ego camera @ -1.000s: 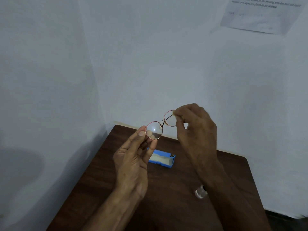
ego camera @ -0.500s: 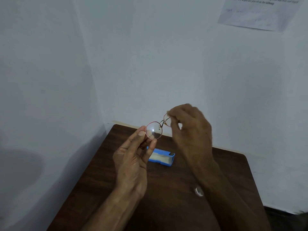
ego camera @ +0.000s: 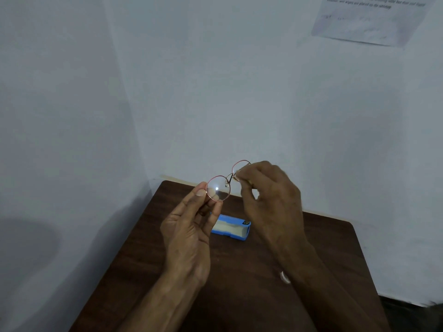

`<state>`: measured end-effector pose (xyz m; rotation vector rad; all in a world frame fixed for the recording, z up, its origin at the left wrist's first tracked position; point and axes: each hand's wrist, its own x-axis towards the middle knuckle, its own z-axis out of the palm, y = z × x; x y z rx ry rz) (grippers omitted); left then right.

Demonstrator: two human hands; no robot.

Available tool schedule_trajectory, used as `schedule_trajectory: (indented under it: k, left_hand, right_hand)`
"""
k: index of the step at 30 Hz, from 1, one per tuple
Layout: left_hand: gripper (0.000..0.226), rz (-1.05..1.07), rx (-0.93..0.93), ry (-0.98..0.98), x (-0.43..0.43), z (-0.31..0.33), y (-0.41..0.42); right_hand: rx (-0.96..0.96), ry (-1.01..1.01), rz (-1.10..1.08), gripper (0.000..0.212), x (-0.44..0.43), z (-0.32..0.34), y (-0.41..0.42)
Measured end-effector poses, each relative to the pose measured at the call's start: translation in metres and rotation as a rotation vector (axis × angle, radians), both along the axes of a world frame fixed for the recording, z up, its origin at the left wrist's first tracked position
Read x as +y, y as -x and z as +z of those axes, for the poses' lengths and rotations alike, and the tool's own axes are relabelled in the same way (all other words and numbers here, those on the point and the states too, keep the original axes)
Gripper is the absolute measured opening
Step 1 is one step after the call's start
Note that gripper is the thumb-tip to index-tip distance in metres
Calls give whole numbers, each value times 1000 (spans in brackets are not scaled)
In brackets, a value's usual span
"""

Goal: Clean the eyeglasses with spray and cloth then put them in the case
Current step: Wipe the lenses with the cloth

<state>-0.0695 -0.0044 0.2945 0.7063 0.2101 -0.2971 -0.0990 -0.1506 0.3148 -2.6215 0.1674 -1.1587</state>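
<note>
Left hand: palm toward the camera, thumb and fingers pinching the rim of the lower-left lens.
Glasses: in the air between both hands, over the far part of the surface. Their long axis rises from lower left to upper right. How the temples lie cannot be told.
Case: open on the surface, pale lining up, directly below the glasses and partly behind the left fingers. Its long axis runs left to right, dipping slightly to the right.
Right hand: fingers curled, pinching the upper-right lens. No cloth shows at the fingertips.
Bottle: a small clear thing on the surface, mostly hidden by the right forearm; probably the spray.
Key relation: the case lies straight down from the glasses, with the left hand nearer to it. The glasses would likely need levelling to match its axis.
</note>
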Motion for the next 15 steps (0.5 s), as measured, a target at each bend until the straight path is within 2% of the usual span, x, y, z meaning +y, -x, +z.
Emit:
schedule_trajectory:
  k: [5, 11, 15]
  left_hand:
    - [27, -5, -7, 0, -2, 0, 2]
    - [26, -1, -21, -27, -6, -1, 2]
    - [22, 16, -41, -40, -5, 0, 4]
  right_hand:
    - [-50, -101, -32, 15, -9, 5, 1]
    - [-18, 30, 160, 17, 44, 6, 12]
    - [-48, 14, 14, 19, 29, 11, -1]
